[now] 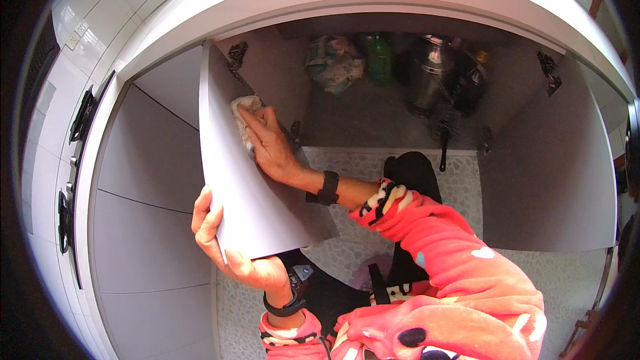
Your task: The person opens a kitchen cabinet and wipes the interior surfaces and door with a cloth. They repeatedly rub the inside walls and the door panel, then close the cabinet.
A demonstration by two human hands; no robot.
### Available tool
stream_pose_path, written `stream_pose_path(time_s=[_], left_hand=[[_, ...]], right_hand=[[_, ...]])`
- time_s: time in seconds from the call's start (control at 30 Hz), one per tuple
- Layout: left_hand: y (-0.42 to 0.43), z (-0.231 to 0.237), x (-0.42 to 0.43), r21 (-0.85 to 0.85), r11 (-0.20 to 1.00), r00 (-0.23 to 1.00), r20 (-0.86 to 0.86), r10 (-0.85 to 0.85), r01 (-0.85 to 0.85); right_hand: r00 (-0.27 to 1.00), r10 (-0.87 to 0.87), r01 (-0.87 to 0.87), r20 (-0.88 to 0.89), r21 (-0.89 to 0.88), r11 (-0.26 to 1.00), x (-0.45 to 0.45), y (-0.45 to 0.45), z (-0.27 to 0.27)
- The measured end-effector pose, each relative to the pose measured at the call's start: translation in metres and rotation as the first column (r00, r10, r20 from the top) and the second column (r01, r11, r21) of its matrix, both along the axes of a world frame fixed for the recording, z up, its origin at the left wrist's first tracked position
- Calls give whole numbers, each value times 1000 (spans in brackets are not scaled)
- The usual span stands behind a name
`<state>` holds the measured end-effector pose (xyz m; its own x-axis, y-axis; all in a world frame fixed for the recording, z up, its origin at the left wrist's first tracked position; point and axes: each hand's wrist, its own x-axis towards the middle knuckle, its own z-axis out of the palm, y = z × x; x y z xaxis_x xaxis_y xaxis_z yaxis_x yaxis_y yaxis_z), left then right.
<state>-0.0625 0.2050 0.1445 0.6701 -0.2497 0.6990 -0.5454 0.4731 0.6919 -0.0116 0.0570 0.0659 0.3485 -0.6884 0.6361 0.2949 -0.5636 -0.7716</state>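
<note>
My left hand (240, 255) grips the near outer corner of an open cabinet door (240, 200), fingers on its outer side and thumb around the edge. Against the door's inner face, close to the hinge side, my right hand (272, 147) presses a folded pale cloth (245, 115). The fingers lie spread over the cloth, which is partly hidden beneath them. Dark bands circle both wrists, and my red patterned sleeves are pushed up.
Inside the cabinet stand a crumpled plastic bag (335, 62), a green bottle (380, 60) and a metal vacuum flask (430, 70). A black handle (443, 147) juts over the cabinet's front edge. A second door (550, 160) hangs open at right. Gas burners (82, 115) sit on the left countertop.
</note>
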Motion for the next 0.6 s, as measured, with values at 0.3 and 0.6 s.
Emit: stream_pose_path(time_s=[0.3,0.6], left_hand=[[7,1,8,7,1000,1000,19,22,-22],[22,1,26,12,999,999,-7,-43,43]], right_hand=[[968,170,-115,187,-274,955,-39,41,13],[986,-50,75,-158,152,986,15,21,-109]])
